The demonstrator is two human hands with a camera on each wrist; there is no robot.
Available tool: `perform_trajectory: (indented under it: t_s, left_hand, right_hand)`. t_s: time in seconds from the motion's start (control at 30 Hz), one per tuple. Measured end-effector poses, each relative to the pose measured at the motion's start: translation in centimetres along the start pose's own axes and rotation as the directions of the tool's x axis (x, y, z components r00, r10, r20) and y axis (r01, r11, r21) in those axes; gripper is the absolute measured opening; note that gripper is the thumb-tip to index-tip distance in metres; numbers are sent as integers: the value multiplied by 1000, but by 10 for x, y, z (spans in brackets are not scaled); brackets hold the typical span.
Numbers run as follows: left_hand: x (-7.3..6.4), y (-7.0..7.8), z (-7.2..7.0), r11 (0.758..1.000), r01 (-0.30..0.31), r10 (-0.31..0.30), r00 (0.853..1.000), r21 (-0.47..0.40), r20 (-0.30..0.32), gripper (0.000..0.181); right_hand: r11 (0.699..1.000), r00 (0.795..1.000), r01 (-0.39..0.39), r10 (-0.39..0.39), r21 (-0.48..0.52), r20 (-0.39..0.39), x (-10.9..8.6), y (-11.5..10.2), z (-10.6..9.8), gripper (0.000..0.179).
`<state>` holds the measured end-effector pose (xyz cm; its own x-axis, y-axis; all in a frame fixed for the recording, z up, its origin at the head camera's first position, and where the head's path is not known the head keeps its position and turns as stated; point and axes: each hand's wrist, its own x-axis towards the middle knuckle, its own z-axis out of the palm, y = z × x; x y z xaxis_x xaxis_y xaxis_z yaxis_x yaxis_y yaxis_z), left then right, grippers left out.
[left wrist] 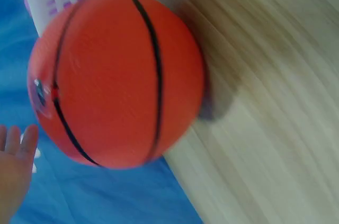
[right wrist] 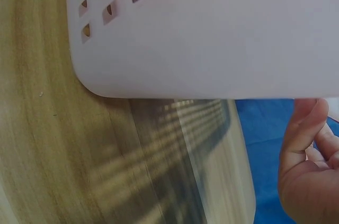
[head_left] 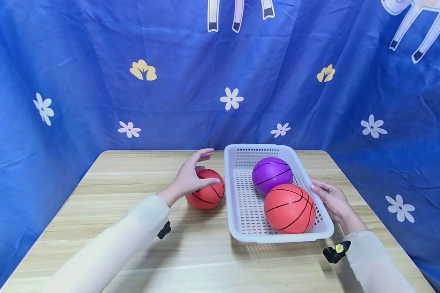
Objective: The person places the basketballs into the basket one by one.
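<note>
A red toy basketball [head_left: 209, 195] with black lines sits on the wooden table, left of a white plastic basket [head_left: 232, 203]. Around its upper left side my left hand [head_left: 185, 177] is spread, thumb in front and fingers behind. In the left wrist view the fingers [left wrist: 29, 142] look straight and stand apart from the ball [left wrist: 122, 81]. Inside the basket lie a purple ball [head_left: 269, 175] and, nearer me, an orange-red ball [head_left: 289, 209]. My right hand [head_left: 333, 201] holds the basket's right rim; in the right wrist view its thumb [right wrist: 304, 128] meets the rim's edge.
The wooden table [head_left: 106, 195] ends at a blue cloth curtain [head_left: 176, 93] printed with flowers, hanging behind and at both sides. Black wrist devices sit under each sleeve, one beside the right forearm [head_left: 374, 260].
</note>
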<state>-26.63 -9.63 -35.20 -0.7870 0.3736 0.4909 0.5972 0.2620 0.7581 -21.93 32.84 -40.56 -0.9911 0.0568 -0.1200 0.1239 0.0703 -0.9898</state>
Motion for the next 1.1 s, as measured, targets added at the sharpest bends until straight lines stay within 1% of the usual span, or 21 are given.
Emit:
perform_trajectory:
  t_s: [0.17,0.33,0.43,0.63,0.73,0.8,0.83,0.9,0.93,1.07,1.1]
  left_hand:
    - [-8,-17,-9,1000,-9,9,1000,-1,-27,77]
    - [-18,-26,-14,999,14,-13,1000,29,-18,77]
    - [-24,-24,-15,998,23,-23,1000,53,-9,78]
    - [-36,-9,-16,994,67,-66,998,86,-16,77]
    - [-40,-10,-17,990,80,-80,997,114,-6,77]
    - [-42,-13,-17,989,93,-94,996,117,8,77]
    - [-43,-15,-17,988,104,-107,994,118,16,78]
    - [-46,-29,-16,986,111,-114,993,125,20,80]
    - [-47,-31,-16,986,119,-123,992,116,26,80]
    - [-51,-58,-13,979,136,-141,990,150,22,85]
    - [-52,-60,-13,977,144,-150,988,154,25,86]
  right_hand:
    - [1000,1000,8,-8,9,9,0,-1,1,57]
    - [1000,1000,10,-10,4,13,0,0,1,56]
    - [1000,1000,9,-9,5,13,0,0,1,56]
    - [1000,1000,16,-16,8,8,0,0,1,54]
    - [1000,1000,22,-22,21,13,0,1,0,54]
    - [999,1000,22,-23,32,22,0,2,0,54]
    - [999,999,23,-24,35,24,0,2,-1,54]
    - [999,999,23,-24,40,28,1,2,-1,54]
    - [999,999,22,-23,42,28,1,2,-1,54]
    - [999,1000,18,-19,40,25,0,2,0,55]
    - [999,1000,18,-19,41,25,0,1,0,55]
